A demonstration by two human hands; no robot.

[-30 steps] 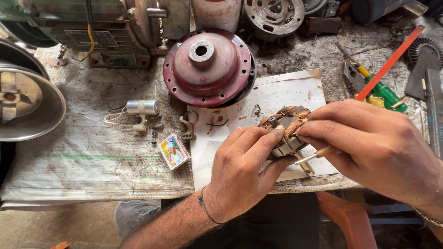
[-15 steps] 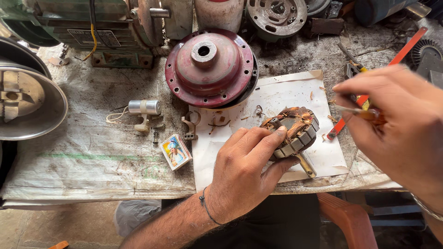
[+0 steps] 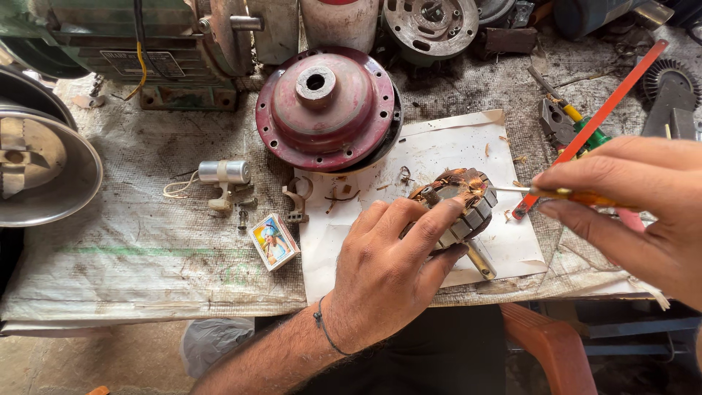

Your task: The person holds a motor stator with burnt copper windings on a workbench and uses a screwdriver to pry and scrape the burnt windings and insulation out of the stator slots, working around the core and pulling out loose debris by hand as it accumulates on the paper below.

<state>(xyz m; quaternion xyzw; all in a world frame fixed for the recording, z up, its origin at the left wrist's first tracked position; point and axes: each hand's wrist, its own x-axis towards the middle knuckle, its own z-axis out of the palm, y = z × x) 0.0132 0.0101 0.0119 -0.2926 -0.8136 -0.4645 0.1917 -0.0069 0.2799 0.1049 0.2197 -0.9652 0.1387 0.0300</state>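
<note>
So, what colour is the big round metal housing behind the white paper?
Dull red, worn and dusty: the round housing, clearest in the head view.

Small box (image 3: 273,241): a matchbox-sized rectangular package lying flat and slightly askew on the counter (image 3: 146,249), just left of the white sheet; yellow and red border, blue picture panel with a figure on top.
Nameplate (image 3: 124,64): a pale rectangular label plate on the side of the green machine (image 3: 66,29) at the counter's back left; a yellow wire crosses its right end.
</note>
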